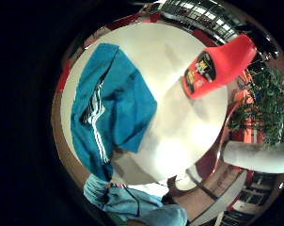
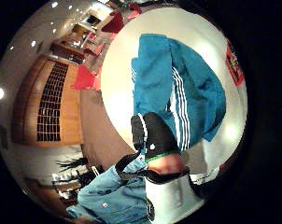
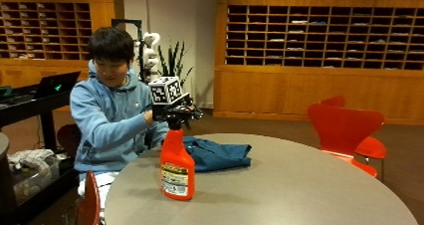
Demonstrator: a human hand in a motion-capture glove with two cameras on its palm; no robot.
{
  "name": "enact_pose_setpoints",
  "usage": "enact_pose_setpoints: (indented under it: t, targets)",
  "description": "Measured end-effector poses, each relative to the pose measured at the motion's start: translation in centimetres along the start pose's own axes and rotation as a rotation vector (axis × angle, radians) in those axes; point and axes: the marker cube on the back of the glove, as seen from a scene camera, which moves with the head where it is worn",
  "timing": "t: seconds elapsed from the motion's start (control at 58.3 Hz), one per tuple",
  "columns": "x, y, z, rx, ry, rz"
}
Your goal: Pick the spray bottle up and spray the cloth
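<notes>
A: Orange plastic: in the outside view the spray bottle stands upright on the round table, the blue cloth just behind it. The gloved right hand hovers above the nozzle; whether its fingers are curled I cannot tell.

B: The little-finger palm view?

A: Bottle and cloth apart on the table.

B: Thumb side?

A: Cloth below the palm. The bottle looks rigid, probably liquid-heavy; take it at the neck.
</notes>
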Motion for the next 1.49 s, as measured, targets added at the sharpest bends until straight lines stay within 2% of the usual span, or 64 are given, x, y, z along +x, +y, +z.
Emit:
enact_pose_setpoints:
  t: [0.257,0.481,0.652,0.738,0.789,0.841,0.927,1.047,1.201,1.321,1.493]
  targets:
    - [1.2,-0.4,-1.6,0.152,-0.078,0.038]
    - [3.0,1.6,-3.7,0.418,-0.306,0.13]
    - [7.7,2.1,-5.2,0.552,-0.503,0.26]
    - [9.6,2.4,-6.0,0.508,-0.652,0.49]
    - [11.5,2.1,-5.8,0.618,-0.679,0.459]
    - [13.1,2.2,-5.7,0.631,-0.747,0.458]
    - [16.2,0.8,-4.8,0.742,-0.786,0.491]
    - [19.0,-0.5,-3.3,0.712,-0.843,0.608]
    - [20.8,-1.7,-1.5,0.667,-0.931,0.674]
    - [21.2,-2.9,0.0,0.551,-1.004,0.687]
    - [20.9,-4.4,1.0,0.48,-1.087,0.667]
